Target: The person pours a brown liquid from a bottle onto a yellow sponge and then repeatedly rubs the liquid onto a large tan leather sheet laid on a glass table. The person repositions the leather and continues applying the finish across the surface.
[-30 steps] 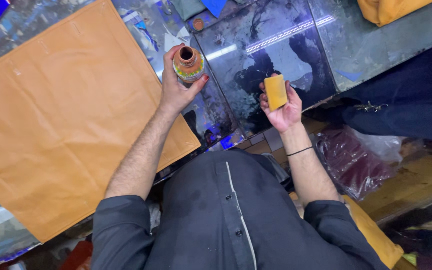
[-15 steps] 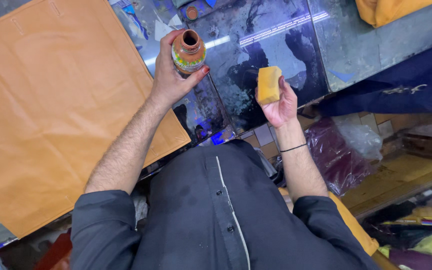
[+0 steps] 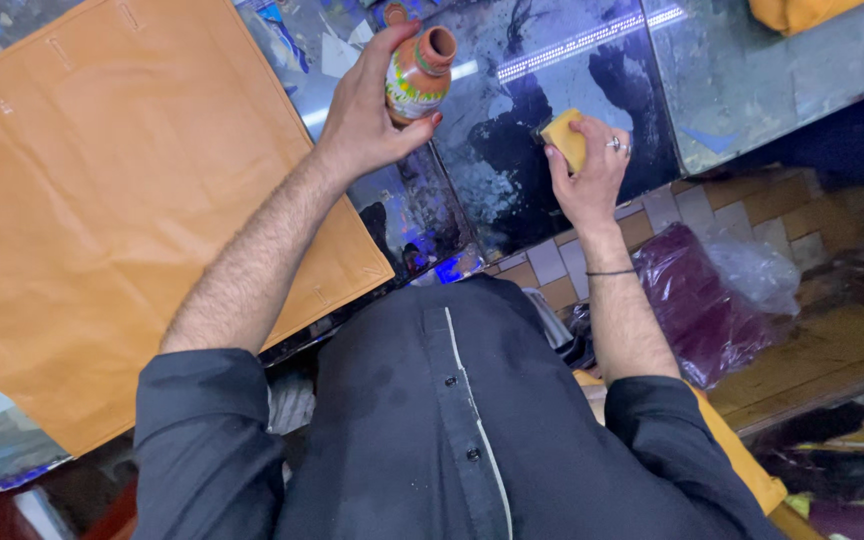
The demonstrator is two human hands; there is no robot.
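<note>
Your left hand (image 3: 372, 115) is wrapped around the pot (image 3: 418, 75), fingers curled over its far side and thumb pressed against the near side, holding it up above the table (image 3: 752, 80) and tilted so the mouth points up and to the right. It's a small clay pot, terracotta orange, with a narrow neck and a dark round opening, and a painted band round its belly in green, yellow and white. Your right hand (image 3: 592, 175) is closed on the sponge (image 3: 564, 138), a yellow block pinched between thumb and fingers with one corner poking out past them; there's a ring on one finger and a thin dark band at the wrist. Pot and sponge are near each other but apart, pot higher and to the left. Under both hands the glass top is dark and shiny, with a strip of light reflected across it. To your left lies a big tan sheet (image 3: 102, 200), flat on the table, its corner reaching close beneath your left forearm. Down by your right elbow sits a maroon bundle (image 3: 692, 300) in clear plastic wrap, well below the table edge. Your dark shirt fills the bottom of the view.
</note>
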